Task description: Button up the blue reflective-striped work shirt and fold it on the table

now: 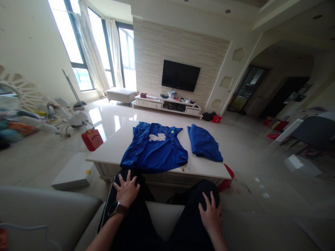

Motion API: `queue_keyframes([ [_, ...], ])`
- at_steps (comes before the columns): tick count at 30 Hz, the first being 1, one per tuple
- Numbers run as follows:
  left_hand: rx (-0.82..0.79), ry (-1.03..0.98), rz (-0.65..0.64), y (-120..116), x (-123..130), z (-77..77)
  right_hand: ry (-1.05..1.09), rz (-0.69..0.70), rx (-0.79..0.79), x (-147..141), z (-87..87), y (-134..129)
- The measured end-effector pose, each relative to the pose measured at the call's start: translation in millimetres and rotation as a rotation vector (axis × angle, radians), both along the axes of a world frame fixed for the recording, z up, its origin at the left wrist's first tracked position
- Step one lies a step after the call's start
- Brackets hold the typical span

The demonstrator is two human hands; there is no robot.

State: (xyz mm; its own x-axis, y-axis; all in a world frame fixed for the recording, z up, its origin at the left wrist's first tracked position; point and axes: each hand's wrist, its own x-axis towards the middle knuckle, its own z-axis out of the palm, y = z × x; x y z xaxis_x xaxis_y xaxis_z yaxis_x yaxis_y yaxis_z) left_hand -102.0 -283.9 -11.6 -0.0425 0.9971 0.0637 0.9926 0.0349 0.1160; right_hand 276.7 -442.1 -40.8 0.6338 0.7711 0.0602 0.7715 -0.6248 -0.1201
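Observation:
My left hand [126, 189] rests with spread fingers on my left knee, a watch [117, 209] on its wrist. On my right knee lies my right hand [211, 213], its fingers also apart and holding nothing. Both knees are in dark trousers [183, 216]. Just beyond them, a blue garment [162, 153] is spread out on the white coffee table [110, 153], with a torn-looking white patch [157, 137] near its upper middle. To its right sits a folded blue cloth [205, 143]. Neither hand touches the blue fabric.
A white box [73, 172] stands on the floor left of the table, and a red patterned bag [92, 139] is behind it. Something red [227, 177] shows at the table's right end. A TV [180, 75] hangs above a low white cabinet [149, 103].

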Motion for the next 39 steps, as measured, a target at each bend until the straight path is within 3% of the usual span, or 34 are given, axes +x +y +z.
queue_keyframes([
  [39,0.008,0.008,0.0,-0.8,0.2,1.6,0.01,-0.004,-0.027,1.5,-1.8,0.6],
])
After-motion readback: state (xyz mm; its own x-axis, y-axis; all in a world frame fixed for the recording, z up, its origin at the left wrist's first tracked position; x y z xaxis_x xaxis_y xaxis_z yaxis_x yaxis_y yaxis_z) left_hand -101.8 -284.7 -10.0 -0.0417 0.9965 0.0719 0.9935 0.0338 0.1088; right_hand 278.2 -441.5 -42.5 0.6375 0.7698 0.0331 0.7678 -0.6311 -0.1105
